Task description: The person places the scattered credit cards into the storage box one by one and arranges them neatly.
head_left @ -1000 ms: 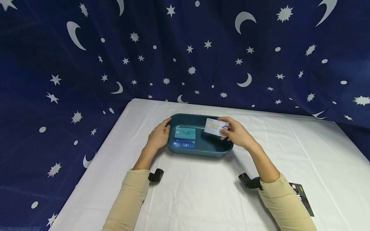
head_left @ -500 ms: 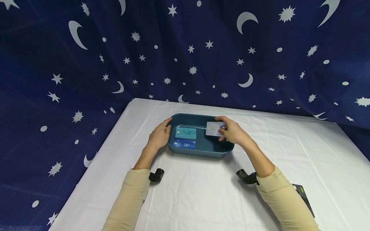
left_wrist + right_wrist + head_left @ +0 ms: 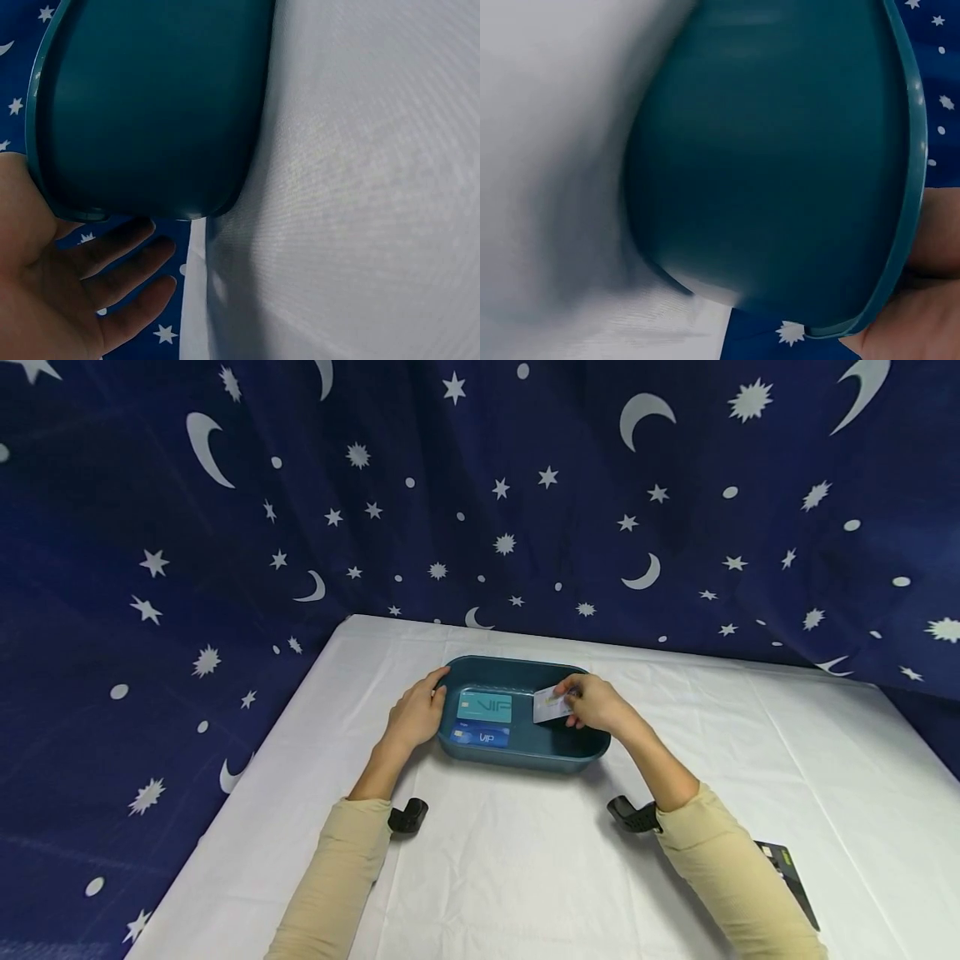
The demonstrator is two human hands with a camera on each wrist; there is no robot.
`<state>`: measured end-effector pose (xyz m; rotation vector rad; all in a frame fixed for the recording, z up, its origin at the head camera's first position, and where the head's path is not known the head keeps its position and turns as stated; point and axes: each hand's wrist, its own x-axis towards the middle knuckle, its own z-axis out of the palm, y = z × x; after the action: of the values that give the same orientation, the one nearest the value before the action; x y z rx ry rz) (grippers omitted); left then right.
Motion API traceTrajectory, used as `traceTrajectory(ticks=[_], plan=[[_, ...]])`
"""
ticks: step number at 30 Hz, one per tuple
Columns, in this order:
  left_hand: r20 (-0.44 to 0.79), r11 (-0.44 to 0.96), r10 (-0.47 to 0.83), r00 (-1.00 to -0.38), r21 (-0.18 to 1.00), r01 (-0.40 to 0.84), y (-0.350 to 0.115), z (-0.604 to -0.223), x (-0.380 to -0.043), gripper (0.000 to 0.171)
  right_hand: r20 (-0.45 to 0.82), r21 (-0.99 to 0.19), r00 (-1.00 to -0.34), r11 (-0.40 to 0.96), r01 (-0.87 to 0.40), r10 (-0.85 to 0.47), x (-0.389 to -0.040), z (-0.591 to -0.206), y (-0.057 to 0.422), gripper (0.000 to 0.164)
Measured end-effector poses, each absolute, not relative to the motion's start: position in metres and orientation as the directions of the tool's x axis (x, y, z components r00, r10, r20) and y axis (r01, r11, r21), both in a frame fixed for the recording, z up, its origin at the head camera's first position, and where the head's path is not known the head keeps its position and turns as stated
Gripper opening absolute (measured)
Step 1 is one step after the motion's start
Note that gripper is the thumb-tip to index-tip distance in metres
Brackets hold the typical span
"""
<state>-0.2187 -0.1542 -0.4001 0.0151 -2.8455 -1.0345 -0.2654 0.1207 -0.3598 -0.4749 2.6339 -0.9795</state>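
A teal plastic storage box (image 3: 525, 762), oblong with rounded corners, stands on the white cloth. At its left end my left hand (image 3: 414, 710) holds the rim between thumb and index finger; the other fingers (image 3: 131, 285) stretch loosely past the wall. My right hand (image 3: 598, 703) pinches a pale VIP card (image 3: 550, 705), tilted, inside the right half of the box; the hand covers the card's right part. In the right wrist view the wall hides the fingertips and the card. A turquoise VIP card (image 3: 483, 707) and a blue VIP card (image 3: 480, 734) lie in the left half.
A black card (image 3: 795, 883) lies on the white tablecloth (image 3: 517, 860) at the lower right, partly under the right sleeve (image 3: 738, 877). Behind the table hangs a dark blue curtain (image 3: 450, 435) with moons and stars.
My right hand has moved slightly left and lowered the pale card deeper into the box, tilting it. The black card shows less from beneath the sleeve. My left hand stays at the rim.
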Motion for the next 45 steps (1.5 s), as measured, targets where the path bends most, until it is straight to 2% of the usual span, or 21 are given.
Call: traceTrajectory(ticks=[5,12,20,30,35,39,45], plan=[[0.102,0.764,-0.052,-0.993,0.645,0.026,-0.155,-0.399,-0.219,0.042,-0.193,-0.659,-0.895,0.729,-0.185,-0.402,-0.271,-0.36,0.119,0.022],[0.106,0.762,-0.05,-0.993,0.647,0.031,-0.156,-0.397,-0.22,0.041,-0.224,-0.653,-0.897,0.742,-0.153,-0.382,-0.275,-0.36,0.117,0.032],[0.102,0.766,-0.054,-0.993,0.642,0.025,-0.157,-0.399,-0.221,0.041,-0.134,-0.705,-0.911,0.684,-0.189,-0.39,-0.276,-0.365,0.115,0.026],[0.104,0.762,-0.056,-0.993,0.647,0.024,-0.157,-0.4,-0.221,0.041,-0.204,-0.786,-0.897,0.611,-0.089,-0.393,-0.277,-0.371,0.109,0.032],[0.1,0.759,-0.056,-0.993,0.651,0.023,-0.156,-0.4,-0.221,0.041,-0.224,-0.696,-0.906,0.71,-0.109,-0.358,-0.275,-0.372,0.106,0.037],[0.092,0.759,-0.053,-0.994,0.651,0.019,-0.155,-0.4,-0.221,0.041,-0.248,-0.596,-0.907,0.792,-0.134,-0.34,-0.273,-0.373,0.104,0.033],[0.085,0.756,-0.053,-0.995,0.655,0.015,-0.153,-0.4,-0.221,0.041,-0.306,-0.462,-0.92,0.883,-0.083,-0.247,-0.272,-0.373,0.099,0.031]])
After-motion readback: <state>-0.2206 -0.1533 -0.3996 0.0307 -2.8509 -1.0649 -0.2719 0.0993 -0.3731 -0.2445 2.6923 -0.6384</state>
